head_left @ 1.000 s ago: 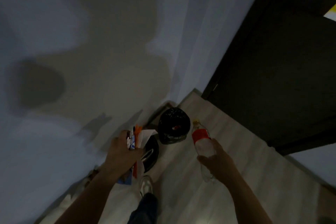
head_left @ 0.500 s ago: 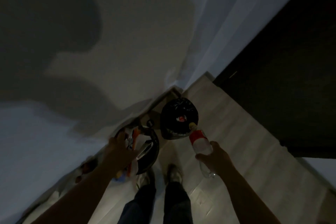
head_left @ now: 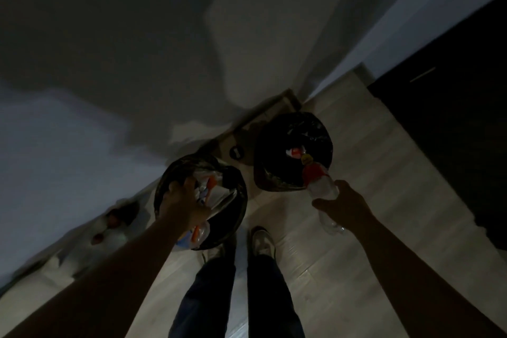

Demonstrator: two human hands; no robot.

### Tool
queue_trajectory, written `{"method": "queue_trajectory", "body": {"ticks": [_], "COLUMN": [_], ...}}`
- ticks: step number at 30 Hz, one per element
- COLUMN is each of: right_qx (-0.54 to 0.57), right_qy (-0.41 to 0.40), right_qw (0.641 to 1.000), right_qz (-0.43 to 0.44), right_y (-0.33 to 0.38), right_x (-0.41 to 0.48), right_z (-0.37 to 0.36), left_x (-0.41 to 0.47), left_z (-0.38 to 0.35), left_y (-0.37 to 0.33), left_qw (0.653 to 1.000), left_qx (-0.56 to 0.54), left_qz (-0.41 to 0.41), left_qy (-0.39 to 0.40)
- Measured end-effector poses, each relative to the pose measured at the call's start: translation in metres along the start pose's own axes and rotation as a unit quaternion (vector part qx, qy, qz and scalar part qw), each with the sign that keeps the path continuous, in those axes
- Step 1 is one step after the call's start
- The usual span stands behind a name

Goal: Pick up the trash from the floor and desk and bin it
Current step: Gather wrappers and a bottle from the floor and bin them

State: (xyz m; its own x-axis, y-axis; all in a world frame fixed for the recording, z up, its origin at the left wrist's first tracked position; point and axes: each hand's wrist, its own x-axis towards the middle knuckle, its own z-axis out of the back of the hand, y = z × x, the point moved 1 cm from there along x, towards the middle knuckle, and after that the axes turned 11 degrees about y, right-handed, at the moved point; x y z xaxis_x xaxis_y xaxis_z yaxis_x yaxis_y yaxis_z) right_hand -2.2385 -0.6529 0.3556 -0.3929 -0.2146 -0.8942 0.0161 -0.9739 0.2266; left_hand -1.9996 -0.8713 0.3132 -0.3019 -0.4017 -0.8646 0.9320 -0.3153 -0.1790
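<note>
Pale wood floor (head_left: 343,269) meets a grey wall (head_left: 247,35) in dim light. The left hand (head_left: 186,206) has its grip clamped on a wad of wrappers (head_left: 208,192) over the left bin (head_left: 241,200). The right hand (head_left: 343,206) has its grip clamped round a red-labelled bottle (head_left: 319,184), cap over the right bin (head_left: 315,129).

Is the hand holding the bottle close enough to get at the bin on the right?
Probably yes. The right hand holds the bottle with its capped end over the near rim of the right bin. The bin's mouth is open, and nothing sits between them.
</note>
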Motion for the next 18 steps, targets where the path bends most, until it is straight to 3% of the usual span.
{"method": "queue_trajectory", "body": {"ticks": [3, 9, 14, 18], "right_qx": [-0.043, -0.037, -0.1, -0.088], "right_qy": [0.028, -0.008, 0.049, 0.012], "right_qw": [0.998, 0.999, 0.991, 0.995], "right_qz": [-0.022, -0.012, -0.072, -0.056], "right_y": [-0.006, -0.023, -0.016, -0.012], "right_x": [0.035, 0.064, 0.083, 0.094], "right_z": [-0.007, -0.013, -0.005, 0.008], "left_x": [0.03, 0.063, 0.072, 0.075], "left_z": [-0.013, -0.031, -0.032, -0.033], "left_y": [0.002, 0.003, -0.001, -0.008], "left_qw": [1.0, 1.0, 0.999, 0.999], "left_qx": [-0.008, 0.009, 0.031, 0.036], "left_qz": [0.018, 0.009, -0.012, -0.006], "left_qy": [0.006, 0.026, 0.017, 0.019]}}
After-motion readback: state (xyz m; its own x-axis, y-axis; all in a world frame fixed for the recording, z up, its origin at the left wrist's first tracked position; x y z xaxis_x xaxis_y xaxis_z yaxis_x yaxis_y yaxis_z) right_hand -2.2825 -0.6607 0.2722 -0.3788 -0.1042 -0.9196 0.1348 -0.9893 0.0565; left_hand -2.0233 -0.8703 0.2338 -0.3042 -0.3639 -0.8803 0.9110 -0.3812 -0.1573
